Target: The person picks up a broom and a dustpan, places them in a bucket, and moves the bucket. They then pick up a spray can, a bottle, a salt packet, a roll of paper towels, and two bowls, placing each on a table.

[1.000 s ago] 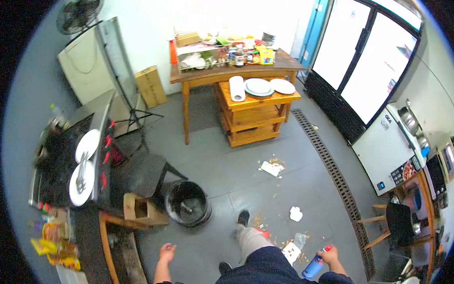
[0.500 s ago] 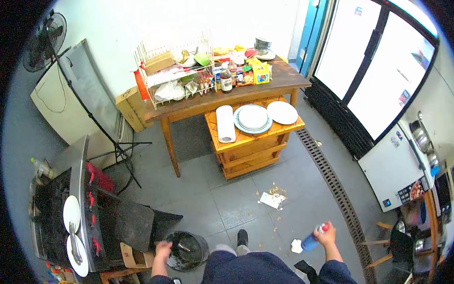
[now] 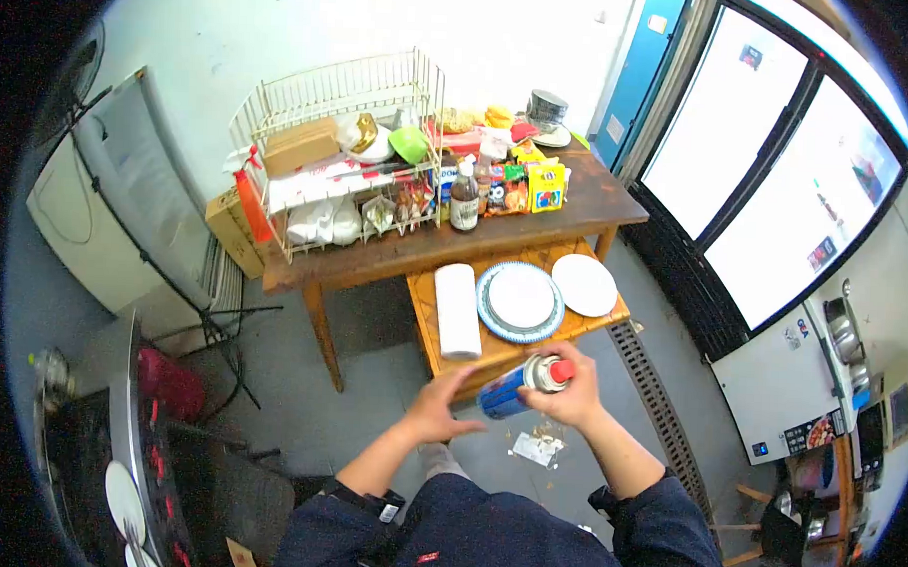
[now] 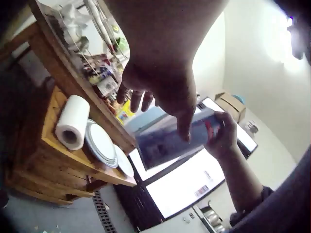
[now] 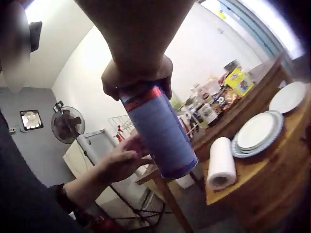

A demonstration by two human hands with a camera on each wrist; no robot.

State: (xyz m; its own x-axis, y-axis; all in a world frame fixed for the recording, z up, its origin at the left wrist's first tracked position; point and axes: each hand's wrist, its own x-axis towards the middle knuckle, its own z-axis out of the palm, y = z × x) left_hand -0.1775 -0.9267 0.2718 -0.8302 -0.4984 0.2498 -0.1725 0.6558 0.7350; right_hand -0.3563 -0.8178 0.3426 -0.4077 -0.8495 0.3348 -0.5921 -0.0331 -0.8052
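Note:
A blue aerosol can (image 3: 501,396) with a red top is tilted in front of the body, gripped near its top by my right hand (image 3: 576,396). The can's blue side and lower rim face down in the right wrist view, where the can (image 5: 161,131) shows a red band under the fingers. My left hand (image 3: 436,411) is beside the can's lower end, its fingers spread and the thumb apart. In the left wrist view the left hand (image 4: 160,90) overlaps the can (image 4: 170,143).
Ahead, a wooden cart (image 3: 422,311) bears a paper towel roll (image 3: 457,311), stacked plates (image 3: 521,296) and a white plate (image 3: 585,285). Behind it, a table (image 3: 365,257) holds a wire rack (image 3: 336,84) and packets. Litter (image 3: 538,447) lies on the floor. A stove (image 3: 130,402) stands left.
Both hands have come up and together in front of the body, the right bringing the can. The view has moved closer to the cart and table.

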